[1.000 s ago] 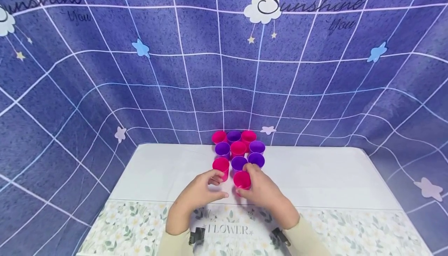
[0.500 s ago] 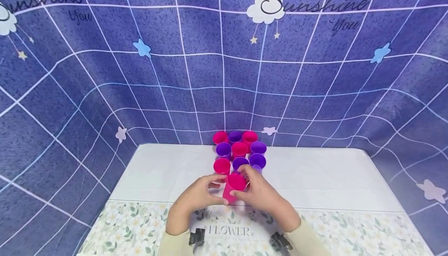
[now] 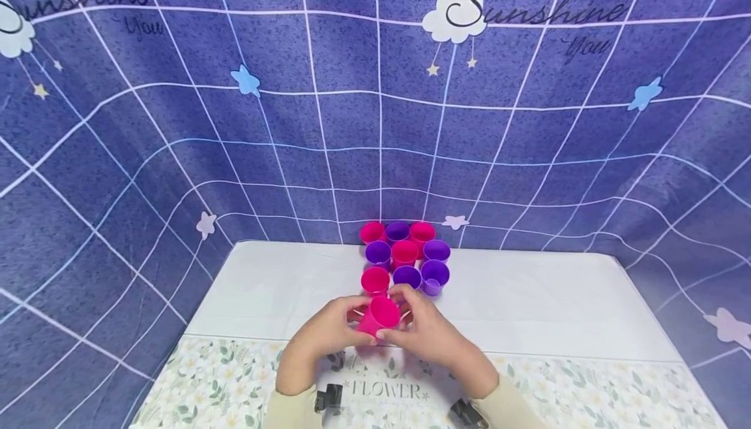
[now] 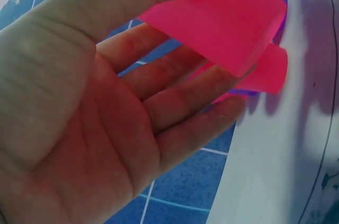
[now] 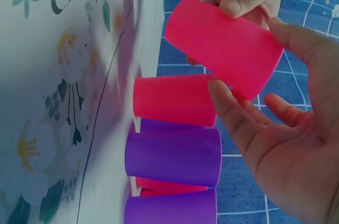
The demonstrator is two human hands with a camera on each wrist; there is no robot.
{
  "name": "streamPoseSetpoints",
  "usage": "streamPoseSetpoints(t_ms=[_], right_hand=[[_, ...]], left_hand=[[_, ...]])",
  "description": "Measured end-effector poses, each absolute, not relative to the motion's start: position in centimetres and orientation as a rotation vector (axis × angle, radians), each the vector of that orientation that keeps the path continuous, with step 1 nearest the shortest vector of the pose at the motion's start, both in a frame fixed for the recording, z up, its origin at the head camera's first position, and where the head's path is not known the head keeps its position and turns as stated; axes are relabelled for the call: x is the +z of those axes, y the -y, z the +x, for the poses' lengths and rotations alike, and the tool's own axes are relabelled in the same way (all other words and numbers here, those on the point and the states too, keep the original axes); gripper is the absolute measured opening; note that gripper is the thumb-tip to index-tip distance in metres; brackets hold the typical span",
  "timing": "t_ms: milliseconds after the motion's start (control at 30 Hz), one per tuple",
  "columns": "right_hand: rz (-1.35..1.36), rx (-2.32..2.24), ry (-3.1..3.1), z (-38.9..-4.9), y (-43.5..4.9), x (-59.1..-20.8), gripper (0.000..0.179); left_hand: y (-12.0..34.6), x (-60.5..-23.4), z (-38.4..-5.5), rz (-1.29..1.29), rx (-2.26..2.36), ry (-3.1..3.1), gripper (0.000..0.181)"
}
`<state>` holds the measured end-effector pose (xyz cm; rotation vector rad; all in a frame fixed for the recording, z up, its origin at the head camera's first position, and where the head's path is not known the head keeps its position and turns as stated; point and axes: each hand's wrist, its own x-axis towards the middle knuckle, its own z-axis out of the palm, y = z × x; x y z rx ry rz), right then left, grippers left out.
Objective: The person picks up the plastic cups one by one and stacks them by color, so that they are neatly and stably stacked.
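Observation:
A pink cup (image 3: 378, 318) is between both hands in the head view, tilted, its mouth facing up. The left hand (image 3: 325, 331) holds its lower part, thumb on the near side and fingers (image 4: 185, 94) reaching behind it. Near the rim, the right hand (image 3: 431, 328) pinches the same cup between thumb and forefinger, as the right wrist view shows; its other fingers are spread. Just behind stands another pink cup (image 5: 175, 97), upright on the white table, beside a purple cup (image 5: 172, 152).
More pink and purple cups stand mouth up in close rows behind the hands, including a purple cup (image 3: 435, 277) at right and a pink cup (image 3: 372, 232) at back. A blue grid-patterned curtain (image 3: 293, 175) rises behind the table (image 3: 528, 298). A floral strip (image 3: 199, 377) covers the near edge.
The right hand has drawn the pink cup away from the other cups, toward the person and leftward, tilting it. The left hand, earlier apart from this cup, now holds it too.

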<state>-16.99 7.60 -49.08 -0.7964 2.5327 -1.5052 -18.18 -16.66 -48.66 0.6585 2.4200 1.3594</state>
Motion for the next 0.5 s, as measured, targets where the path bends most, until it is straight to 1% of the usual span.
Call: streamPoseSetpoints(t_ms=[233,500], right_hand=[[-0.849,-1.432,-2.585,-17.0,-7.1,-48.9,0.066],[-0.739,-1.410,-2.681,-17.0,-6.5,-48.9,0.062]], left_hand=[[18.0,-48.5,-18.1,0.585,1.356,-2.443,0.064],[19.3,-48.7,-17.8,0.512,1.394,-2.449,0.062]])
